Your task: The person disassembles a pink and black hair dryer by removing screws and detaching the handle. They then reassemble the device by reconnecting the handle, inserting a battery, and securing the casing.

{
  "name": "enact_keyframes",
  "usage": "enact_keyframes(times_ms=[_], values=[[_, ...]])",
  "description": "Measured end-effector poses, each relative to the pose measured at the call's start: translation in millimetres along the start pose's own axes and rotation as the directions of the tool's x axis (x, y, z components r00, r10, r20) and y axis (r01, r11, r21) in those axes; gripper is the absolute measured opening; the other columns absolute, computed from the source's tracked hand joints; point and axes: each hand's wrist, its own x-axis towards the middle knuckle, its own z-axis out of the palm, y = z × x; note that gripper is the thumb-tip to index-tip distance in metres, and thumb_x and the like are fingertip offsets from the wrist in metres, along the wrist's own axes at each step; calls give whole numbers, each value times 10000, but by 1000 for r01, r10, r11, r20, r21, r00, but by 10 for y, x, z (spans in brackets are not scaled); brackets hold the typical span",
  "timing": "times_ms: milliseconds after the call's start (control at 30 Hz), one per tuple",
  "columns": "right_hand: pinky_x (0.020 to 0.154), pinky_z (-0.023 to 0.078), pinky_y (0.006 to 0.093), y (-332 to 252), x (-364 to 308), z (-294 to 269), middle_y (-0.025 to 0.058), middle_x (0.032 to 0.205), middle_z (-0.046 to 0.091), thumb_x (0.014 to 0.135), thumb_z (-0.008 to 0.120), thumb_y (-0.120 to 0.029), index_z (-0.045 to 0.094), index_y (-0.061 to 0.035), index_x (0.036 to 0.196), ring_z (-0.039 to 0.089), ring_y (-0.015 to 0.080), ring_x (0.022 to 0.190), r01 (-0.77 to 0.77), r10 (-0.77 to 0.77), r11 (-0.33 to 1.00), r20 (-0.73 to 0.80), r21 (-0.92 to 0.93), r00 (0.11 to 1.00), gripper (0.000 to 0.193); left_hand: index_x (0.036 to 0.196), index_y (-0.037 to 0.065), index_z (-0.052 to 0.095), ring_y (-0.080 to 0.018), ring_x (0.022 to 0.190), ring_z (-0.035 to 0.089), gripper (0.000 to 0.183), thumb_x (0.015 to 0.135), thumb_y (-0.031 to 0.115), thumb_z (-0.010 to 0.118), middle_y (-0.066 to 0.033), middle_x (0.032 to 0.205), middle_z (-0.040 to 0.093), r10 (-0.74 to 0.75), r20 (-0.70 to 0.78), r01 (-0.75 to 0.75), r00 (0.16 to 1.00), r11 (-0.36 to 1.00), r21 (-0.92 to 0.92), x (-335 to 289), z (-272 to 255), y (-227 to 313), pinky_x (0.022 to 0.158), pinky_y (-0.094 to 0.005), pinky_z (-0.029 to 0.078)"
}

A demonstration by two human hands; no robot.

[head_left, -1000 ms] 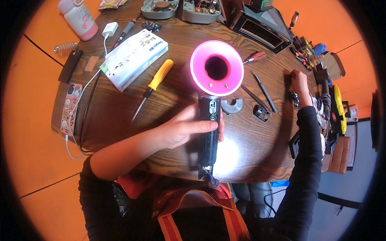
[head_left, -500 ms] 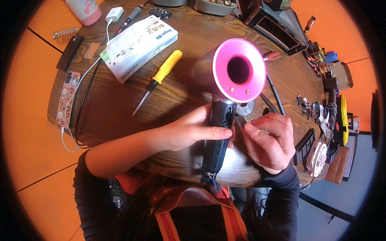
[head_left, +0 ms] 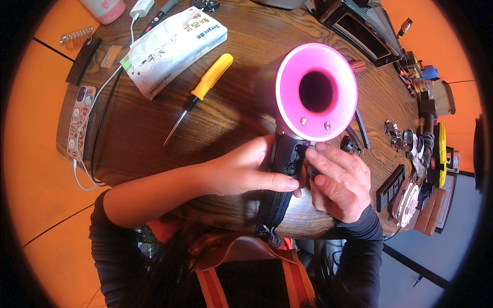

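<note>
The head view shows the left hand [head_left: 244,167], fingers wrapped round the black handle of a pink-faced, round-headed hair dryer [head_left: 292,120], raised over the brown wood-grain tabletop [head_left: 239,102]. Beside the handle, the right hand's [head_left: 343,179] bent fingers pinch a small dark piece [head_left: 311,171].

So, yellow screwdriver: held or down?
Down: the yellow screwdriver lies on the table; left hand and right hand are at the hair dryer.

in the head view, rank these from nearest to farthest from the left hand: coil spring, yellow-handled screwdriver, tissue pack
From the left hand:
1. yellow-handled screwdriver, just beyond the hand
2. tissue pack, farther up and left
3. coil spring, at the far upper left
</note>
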Motion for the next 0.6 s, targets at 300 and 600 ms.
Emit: enact_keyframes(times_ms=[300, 600], values=[[583, 502, 251, 34, -12, 103, 223, 998, 619, 636, 676, -41, 546, 18, 716, 619, 299, 939, -19, 20, 996, 14, -85, 1000, 164, 1131, -1, 428, -149, 844, 585, 338, 853, 125, 575, -77, 899, 596, -43, 20, 43, 999, 999, 13, -7, -9, 47, 775, -292, 464], [734, 503, 322, -27, -60, 173, 304, 1054, 551, 788, 576, 5, 426, 4, 822, 616, 334, 895, -275, 349, 891, -159, 361, 923, 154, 1016, 3, 455, -190, 759, 599, 314, 913, 298, 485, -103, 817, 593, 7, -16, -9, 1000, 993, -115, 35, -30, 19, 725, -315, 479]])
